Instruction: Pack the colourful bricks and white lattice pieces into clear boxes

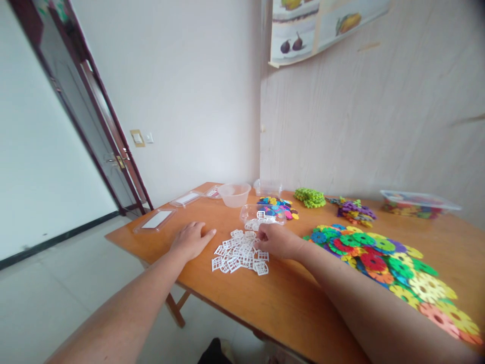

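Note:
A pile of small white plastic window-shaped pieces (pixel 238 253) lies on the wooden table in front of me. My left hand (pixel 191 238) rests flat on the tabletop to the left of the pile, thumb apart from the fingers, holding nothing. At the pile's right side is my right hand (pixel 278 241), its fingers curled down and pinched against the white pieces. Whatever is between those fingertips is hidden. Just behind the pile stands a clear plastic tray (pixel 280 216) with more white window pieces inside.
Colourful notched discs (pixel 382 260) spread across the right side of the table (pixel 265 303). Farther back are a translucent bowl (pixel 235 195), small coloured pieces (pixel 278 207), green pieces (pixel 309 197), purple and yellow pieces (pixel 356 211) and a filled clear box (pixel 417 205). Clear lids (pixel 157 220) lie at left.

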